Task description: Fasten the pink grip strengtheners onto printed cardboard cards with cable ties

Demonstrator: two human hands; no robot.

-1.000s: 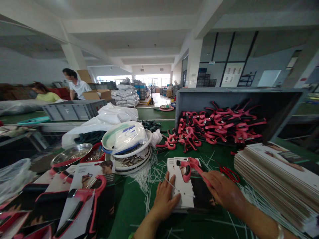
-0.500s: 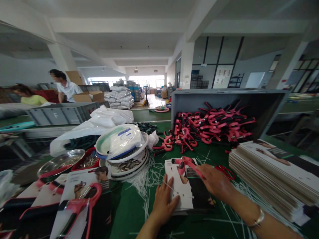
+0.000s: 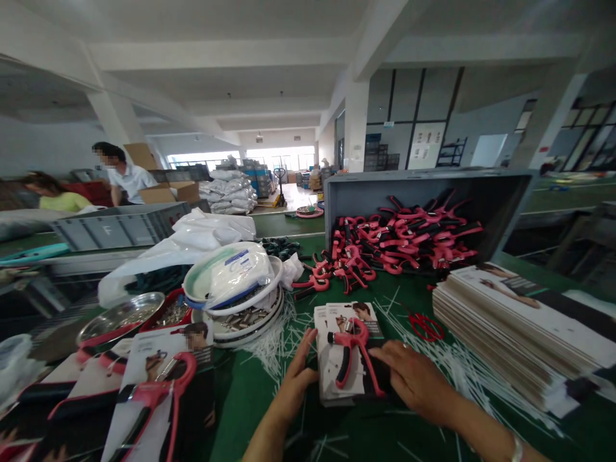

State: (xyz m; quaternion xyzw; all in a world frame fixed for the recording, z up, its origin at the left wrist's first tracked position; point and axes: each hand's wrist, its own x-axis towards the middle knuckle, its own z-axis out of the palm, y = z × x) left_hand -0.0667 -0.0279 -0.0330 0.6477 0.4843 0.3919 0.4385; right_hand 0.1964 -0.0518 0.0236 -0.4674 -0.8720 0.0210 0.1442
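A pink and black hand grip strengthener (image 3: 357, 346) lies flat on a small stack of printed backing cards (image 3: 327, 391) in front of me. My left hand (image 3: 294, 378) rests along the stack's left edge, fingers stretched out and thumb apart, holding nothing. At the right side is my right hand (image 3: 409, 375), its fingers loosely extended over the dark part of the card beside the strengthener's right handle. It does not grip the handle; whether a fingertip touches it I cannot tell. Thin white zip ties (image 3: 274, 350) are scattered around the stack.
A tipped grey crate (image 3: 510, 218) spills many strengtheners at the back. Stacked cards (image 3: 500, 340) stand right, red-handled scissors (image 3: 426, 327) nearby. On the left are carded strengtheners (image 3: 158, 391), a metal bowl (image 3: 120, 314) and stacked basins (image 3: 231, 276). Two people work beyond.
The strengthener, held up in my right hand before, now lies on the top card. My right hand has let go of it. My left hand has slid from the card's face to its left edge.
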